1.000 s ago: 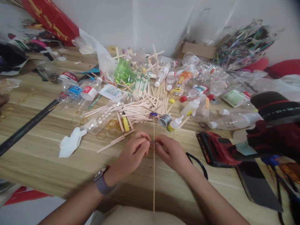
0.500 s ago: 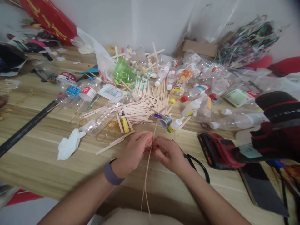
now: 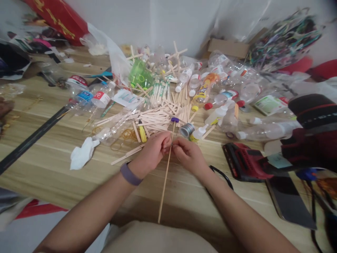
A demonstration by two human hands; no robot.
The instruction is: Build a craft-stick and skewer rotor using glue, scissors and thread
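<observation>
Your left hand [image 3: 151, 153]: fingers curled closed at stick [image 3: 165, 181], which slants from purple cap [image 3: 174, 119] toward lap. Your right hand [image 3: 191, 156]: fingers closed at its other side; exact grip hidden. Steady wrists; avoid bending stick. Containers: red-labelled bottle [image 3: 101, 99], green bottle [image 3: 142, 75], no contents visible; carton [image 3: 228, 48], contents hidden.
</observation>
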